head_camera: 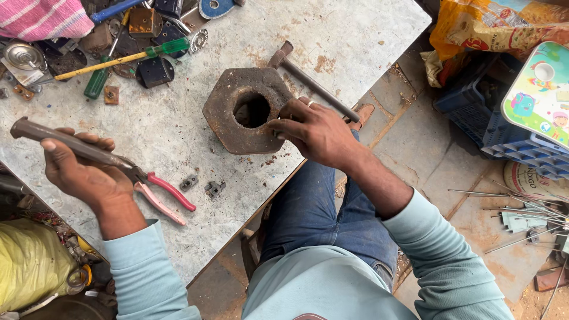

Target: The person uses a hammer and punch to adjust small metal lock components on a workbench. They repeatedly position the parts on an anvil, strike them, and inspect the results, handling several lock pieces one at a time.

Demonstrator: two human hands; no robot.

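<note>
- Worn grey workbench [178,124], stained and scattered with tools, fills the scene above a paved floor.
- Left hand [83,172] is clamped around a dark metal rod-like tool [65,141], held level above the bench's left side.
- Red-handled pliers [161,194] lie on the bench just beside that hand, with two small metal pieces [203,186] near them.
- Rusty hexagonal iron block with a round hole [246,111] sits at mid-bench.
- Right hand [317,133] rests on the block's right edge, fingertips pinched together there; what they pinch cannot be told.
- Hammer [311,80] lies behind that hand.
</note>
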